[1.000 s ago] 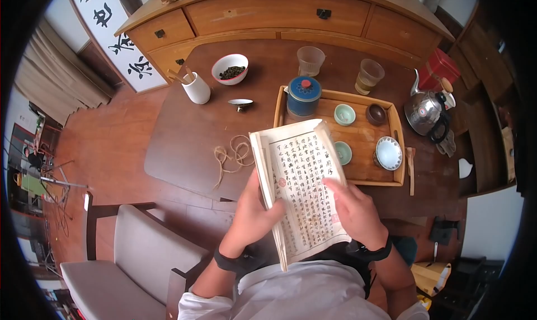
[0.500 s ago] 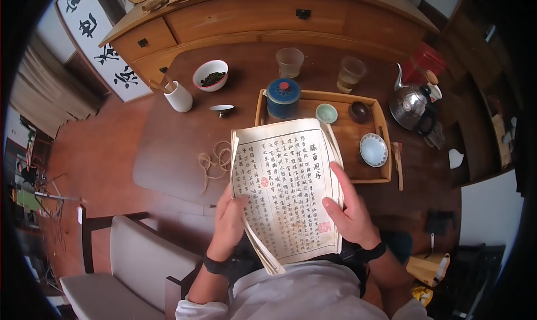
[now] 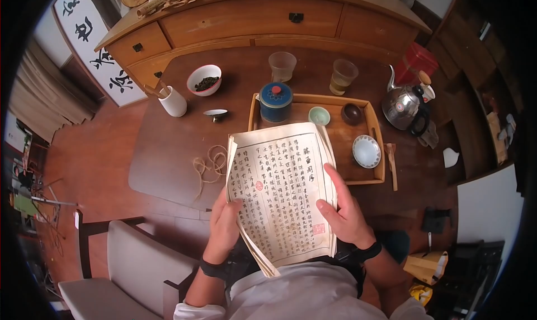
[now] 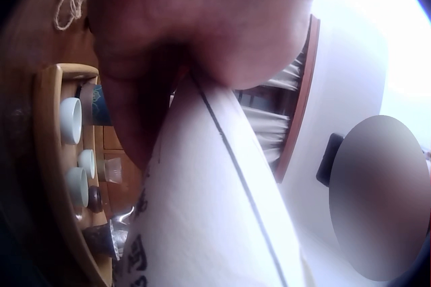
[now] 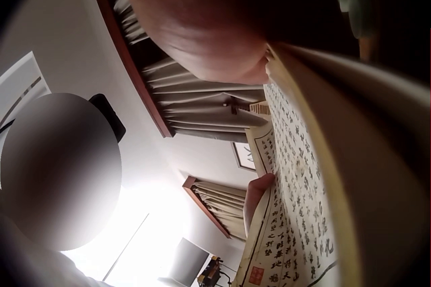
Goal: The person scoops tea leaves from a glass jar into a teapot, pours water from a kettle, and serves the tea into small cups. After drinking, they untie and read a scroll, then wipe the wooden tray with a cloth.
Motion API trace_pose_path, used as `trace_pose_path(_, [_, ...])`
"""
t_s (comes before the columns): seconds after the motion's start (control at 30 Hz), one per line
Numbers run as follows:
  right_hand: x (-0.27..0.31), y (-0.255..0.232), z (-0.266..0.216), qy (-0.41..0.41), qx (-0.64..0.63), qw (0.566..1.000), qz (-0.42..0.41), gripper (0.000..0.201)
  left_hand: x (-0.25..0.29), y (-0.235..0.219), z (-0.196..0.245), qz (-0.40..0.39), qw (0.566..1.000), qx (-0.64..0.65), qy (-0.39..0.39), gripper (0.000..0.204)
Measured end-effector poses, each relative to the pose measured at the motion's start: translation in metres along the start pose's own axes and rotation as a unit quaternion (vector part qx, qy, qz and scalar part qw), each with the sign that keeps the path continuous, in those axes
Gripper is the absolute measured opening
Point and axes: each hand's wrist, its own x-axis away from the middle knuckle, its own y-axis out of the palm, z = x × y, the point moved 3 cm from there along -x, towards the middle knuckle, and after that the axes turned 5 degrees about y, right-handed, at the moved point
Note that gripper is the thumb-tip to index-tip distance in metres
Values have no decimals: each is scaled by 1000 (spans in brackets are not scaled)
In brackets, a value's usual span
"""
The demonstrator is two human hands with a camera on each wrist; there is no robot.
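Observation:
An open thread-bound style booklet (image 3: 282, 197) with columns of brush-written characters and red seal marks is held up in front of the lap. My left hand (image 3: 225, 227) grips its left edge, thumb over the page and fingers behind. On the right edge, my right hand (image 3: 349, 219) pinches the pages, thumb on the paper. In the left wrist view, the paper (image 4: 209, 199) runs out from between thumb and fingers. The right wrist view shows the right thumb (image 5: 202, 45) at the booklet's edge, with the left thumb (image 5: 257, 193) across the page.
Beyond the booklet, a wooden tray (image 3: 376, 130) holds a blue lidded pot (image 3: 276, 103) and several cups. A kettle (image 3: 400, 108) stands right of it. Twine (image 3: 210, 166), a bowl of tea leaves (image 3: 204, 80) and a white tool holder (image 3: 173, 103) sit left. A chair (image 3: 137, 258) stands nearby.
The left hand has shifted left and the booklet's left page has spread wider and flatter. The right hand, earlier lying over the page, now grips the right edge. The head view has shifted.

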Motion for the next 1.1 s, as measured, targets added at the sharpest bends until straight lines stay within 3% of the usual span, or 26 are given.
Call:
trace_pose_path(0.27, [0, 0, 2, -8, 7, 1000, 1, 64, 1, -3, 0, -37, 999, -3, -7, 45])
trace_pose_path(0.47, [0, 1, 4, 1, -7, 1000, -2, 64, 0, 0, 1, -12, 1000, -19, 0, 48])
trace_pose_path(0.87, [2, 1, 11, -4, -8, 1000, 2, 64, 1, 0, -1, -36, 999, 11, -6, 46])
trace_pose_path(0.97, [8, 4, 18, 72, -86, 994, -13, 66, 1, 0, -1, -42, 999, 11, 5, 45])
trace_pose_path(1.1, [8, 10, 11, 37, -167, 985, -5, 69, 3, 5, -2, -31, 999, 12, -1, 46])
